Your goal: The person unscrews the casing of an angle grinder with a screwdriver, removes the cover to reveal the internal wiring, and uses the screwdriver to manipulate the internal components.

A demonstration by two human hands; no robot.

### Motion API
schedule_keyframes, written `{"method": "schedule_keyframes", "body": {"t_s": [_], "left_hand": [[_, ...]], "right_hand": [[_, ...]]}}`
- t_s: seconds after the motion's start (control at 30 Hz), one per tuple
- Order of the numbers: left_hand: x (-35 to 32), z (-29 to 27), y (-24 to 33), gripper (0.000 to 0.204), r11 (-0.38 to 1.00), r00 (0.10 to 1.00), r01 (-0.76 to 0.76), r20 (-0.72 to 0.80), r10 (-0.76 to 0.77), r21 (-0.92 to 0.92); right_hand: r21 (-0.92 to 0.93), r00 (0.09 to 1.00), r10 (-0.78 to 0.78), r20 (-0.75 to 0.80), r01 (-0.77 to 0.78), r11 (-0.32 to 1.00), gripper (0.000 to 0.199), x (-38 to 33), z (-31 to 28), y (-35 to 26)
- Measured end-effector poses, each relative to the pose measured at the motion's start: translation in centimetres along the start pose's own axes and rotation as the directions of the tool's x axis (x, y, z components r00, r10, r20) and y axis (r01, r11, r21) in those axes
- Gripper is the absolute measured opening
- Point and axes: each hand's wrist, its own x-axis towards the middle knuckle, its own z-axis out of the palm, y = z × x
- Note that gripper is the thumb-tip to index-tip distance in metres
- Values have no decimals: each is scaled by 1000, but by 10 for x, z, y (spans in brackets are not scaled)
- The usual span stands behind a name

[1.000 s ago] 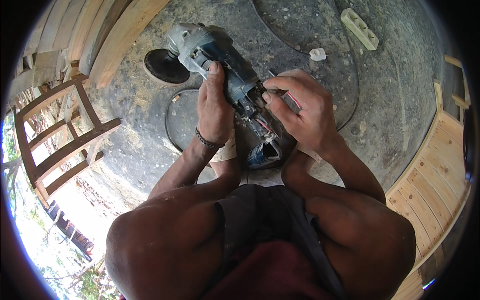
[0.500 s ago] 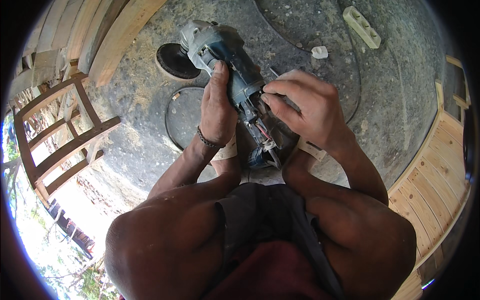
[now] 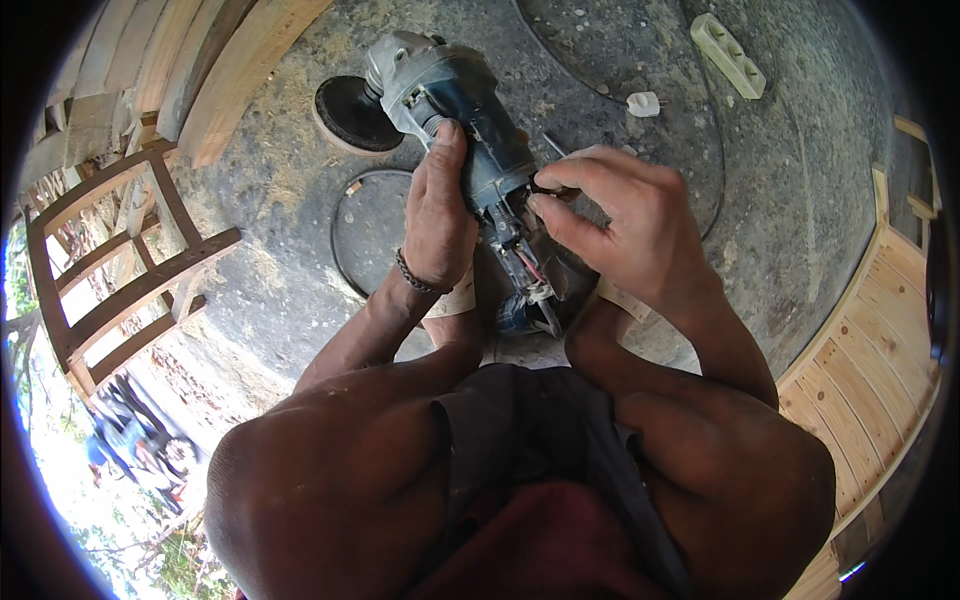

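Note:
A dark blue angle grinder [image 3: 484,135] with a grey metal head lies tilted between my feet, its rear casing off and red wire and inner parts [image 3: 525,262] bare. My left hand [image 3: 440,215] is wrapped round the near left side of its body, thumb on top. At the right edge of the motor housing, my right hand [image 3: 625,215] pinches a small dark part [image 3: 546,188], mostly hidden by the fingertips. A round black disc pad [image 3: 357,113] is fitted at the grinder's head.
A thin rod [image 3: 553,145] lies beyond my right fingers. A white plug [image 3: 643,104], a power strip [image 3: 728,56] and a black cable [image 3: 335,235] are on the concrete floor. Wooden frames [image 3: 130,255] and planks [image 3: 228,85] stand left, slatted pale wood [image 3: 860,370] right.
The grinder and both hands sit slightly further right and lower in view. My right fingertips have shifted a little, showing more of the small dark part. A blurred blue vehicle has appeared outside, lower left.

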Motion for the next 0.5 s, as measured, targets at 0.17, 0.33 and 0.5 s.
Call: {"method": "schedule_keyframes", "body": {"t_s": [0.17,0.33,0.5], "left_hand": [[-1,0,1,61,1000,1000,-16,21,16,17],[0,-1,-1,62,1000,999,-31,29,31,1],[-1,-2,0,64,999,997,-43,68,41,27]], "right_hand": [[31,997,70,-14,-69,997,19,1,-1,-6],[-42,998,0,-64,-3,999,20,-2,2,-8],[-198,987,-129,-100,107,974,16,-1,4,-12]]}}
